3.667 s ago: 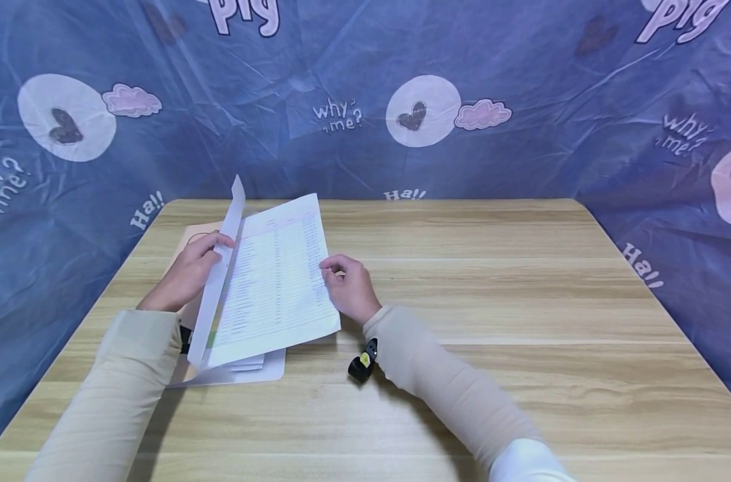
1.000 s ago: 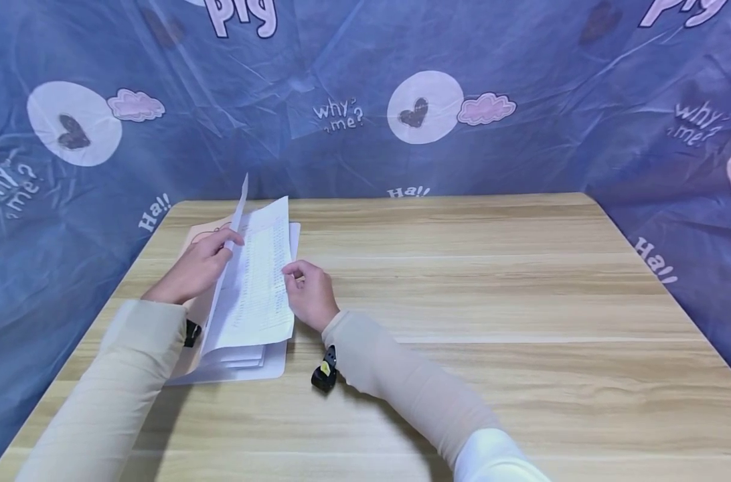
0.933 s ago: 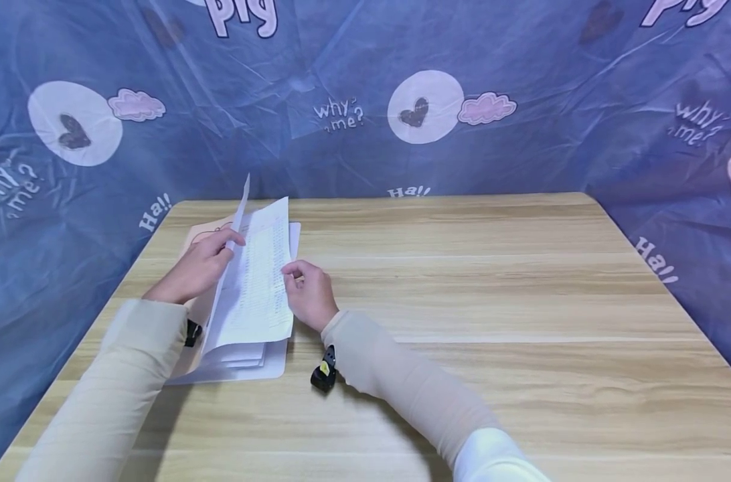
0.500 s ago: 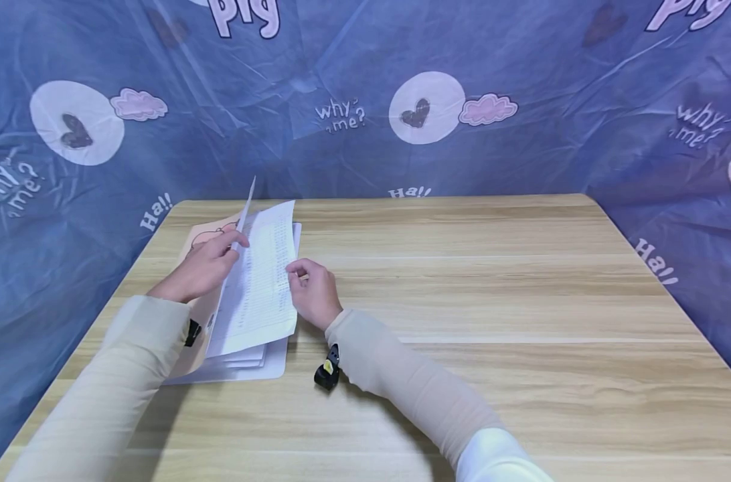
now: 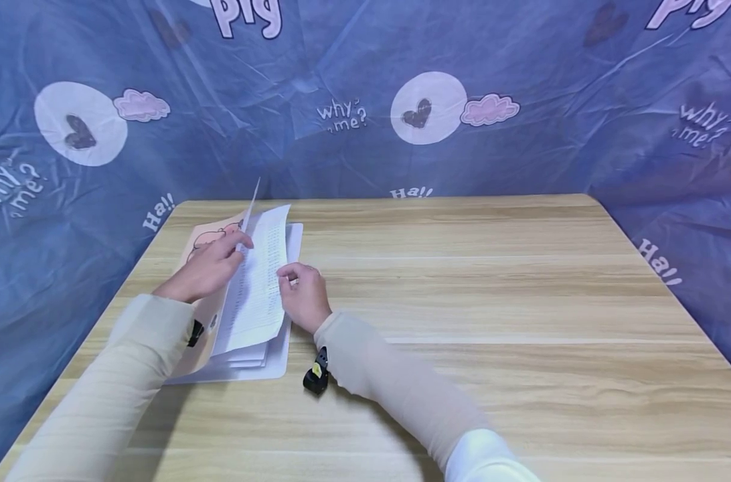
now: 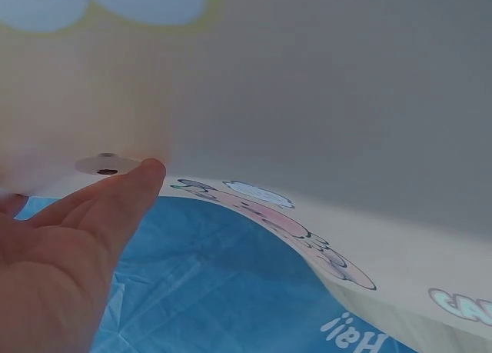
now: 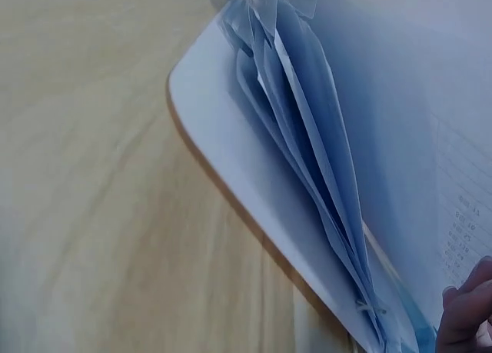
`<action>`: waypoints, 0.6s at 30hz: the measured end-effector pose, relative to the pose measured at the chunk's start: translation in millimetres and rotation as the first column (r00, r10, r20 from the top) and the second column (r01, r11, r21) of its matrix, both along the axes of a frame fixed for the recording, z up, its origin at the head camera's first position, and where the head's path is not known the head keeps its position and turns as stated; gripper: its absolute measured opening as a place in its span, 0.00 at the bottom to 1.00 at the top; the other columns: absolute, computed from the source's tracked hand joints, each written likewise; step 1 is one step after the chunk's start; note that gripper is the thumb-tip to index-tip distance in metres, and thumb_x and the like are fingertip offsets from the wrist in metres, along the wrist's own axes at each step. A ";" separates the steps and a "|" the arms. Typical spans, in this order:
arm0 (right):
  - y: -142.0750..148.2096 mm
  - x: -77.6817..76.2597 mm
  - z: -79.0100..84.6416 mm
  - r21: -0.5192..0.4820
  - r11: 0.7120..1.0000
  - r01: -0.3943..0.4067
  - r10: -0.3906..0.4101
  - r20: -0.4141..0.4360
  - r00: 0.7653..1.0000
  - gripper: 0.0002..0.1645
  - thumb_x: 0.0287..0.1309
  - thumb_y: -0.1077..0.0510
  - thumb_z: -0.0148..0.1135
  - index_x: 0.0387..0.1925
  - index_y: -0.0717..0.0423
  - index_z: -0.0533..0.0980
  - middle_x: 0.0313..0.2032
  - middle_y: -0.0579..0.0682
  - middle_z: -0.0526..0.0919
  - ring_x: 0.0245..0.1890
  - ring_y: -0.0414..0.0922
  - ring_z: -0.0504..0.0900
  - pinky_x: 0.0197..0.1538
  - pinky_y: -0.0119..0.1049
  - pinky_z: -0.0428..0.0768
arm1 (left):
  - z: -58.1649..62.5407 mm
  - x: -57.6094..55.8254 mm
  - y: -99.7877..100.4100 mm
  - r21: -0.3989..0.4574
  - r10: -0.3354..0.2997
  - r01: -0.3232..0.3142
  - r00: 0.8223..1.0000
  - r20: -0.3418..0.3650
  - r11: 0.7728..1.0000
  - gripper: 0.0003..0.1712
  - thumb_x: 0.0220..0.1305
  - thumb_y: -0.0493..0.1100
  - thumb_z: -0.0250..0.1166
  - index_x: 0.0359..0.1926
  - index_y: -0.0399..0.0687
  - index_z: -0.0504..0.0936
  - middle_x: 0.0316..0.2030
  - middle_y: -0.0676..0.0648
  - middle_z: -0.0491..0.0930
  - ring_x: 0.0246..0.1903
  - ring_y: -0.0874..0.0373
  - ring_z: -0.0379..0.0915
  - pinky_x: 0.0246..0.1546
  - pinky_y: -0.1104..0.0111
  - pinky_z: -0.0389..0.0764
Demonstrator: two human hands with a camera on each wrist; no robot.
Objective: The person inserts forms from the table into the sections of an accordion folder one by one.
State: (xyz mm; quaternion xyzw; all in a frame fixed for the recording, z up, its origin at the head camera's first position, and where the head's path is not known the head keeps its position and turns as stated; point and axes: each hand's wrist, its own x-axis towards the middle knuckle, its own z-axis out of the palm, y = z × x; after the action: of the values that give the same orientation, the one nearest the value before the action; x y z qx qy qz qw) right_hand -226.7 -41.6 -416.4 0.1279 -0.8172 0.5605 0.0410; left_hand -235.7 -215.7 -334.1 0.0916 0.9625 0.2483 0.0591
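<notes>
At the left of the table lies a document folder (image 5: 275, 367) with a peach cartoon cover (image 5: 206, 239). My left hand (image 5: 209, 268) grips the edge of that cover and holds it raised; in the left wrist view its fingers (image 6: 115, 207) lie against the cover (image 6: 330, 107). Between thumb and fingers, my right hand (image 5: 305, 294) pinches the right edge of a printed sheet (image 5: 254, 294). The sheet is tilted inside the half-lifted folder, over its white pockets. The right wrist view shows the pleated inner pockets (image 7: 307, 130) spread apart, with the right fingertips (image 7: 465, 314) at the corner.
The wooden table (image 5: 492, 321) extends to the right of the folder. A blue printed cloth (image 5: 353, 154) stands behind and along both sides. Each wrist wears a black camera; the right one (image 5: 316, 375) hangs just above the tabletop.
The sheet and my right hand have moved left, so the sheet lies farther into the folder. My left hand has shifted slightly right, and the cover leans more over the sheet.
</notes>
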 end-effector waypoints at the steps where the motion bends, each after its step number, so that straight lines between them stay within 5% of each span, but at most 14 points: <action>1: -1.0 0.3 -0.1 0.003 1.000 0.000 0.000 -0.004 1.000 0.08 0.58 0.65 0.58 0.39 0.57 0.81 0.33 0.50 0.81 0.27 0.35 0.75 0.34 0.24 0.73 | 0.2 0.2 0.4 -0.005 0.003 -0.003 1.000 0.002 1.000 0.19 0.69 0.41 0.38 0.55 0.44 0.68 0.59 0.36 0.66 0.51 0.40 0.63 0.50 0.48 0.64; 18: -14.9 1.9 -1.2 -0.023 0.999 -0.035 0.036 0.037 0.999 0.09 0.58 0.66 0.57 0.39 0.58 0.81 0.32 0.50 0.81 0.26 0.34 0.75 0.32 0.23 0.73 | -2.9 0.6 3.4 -0.002 -0.039 0.039 0.999 0.001 0.999 0.20 0.68 0.40 0.38 0.56 0.40 0.68 0.59 0.37 0.67 0.52 0.40 0.64 0.52 0.47 0.63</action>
State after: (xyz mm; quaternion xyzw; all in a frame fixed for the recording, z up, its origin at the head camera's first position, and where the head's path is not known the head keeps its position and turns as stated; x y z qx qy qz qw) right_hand -224.7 -56.5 -417.7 0.1314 -0.8091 0.5725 0.0169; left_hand -235.1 -212.3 -337.1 0.1100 0.9608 0.2461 0.0642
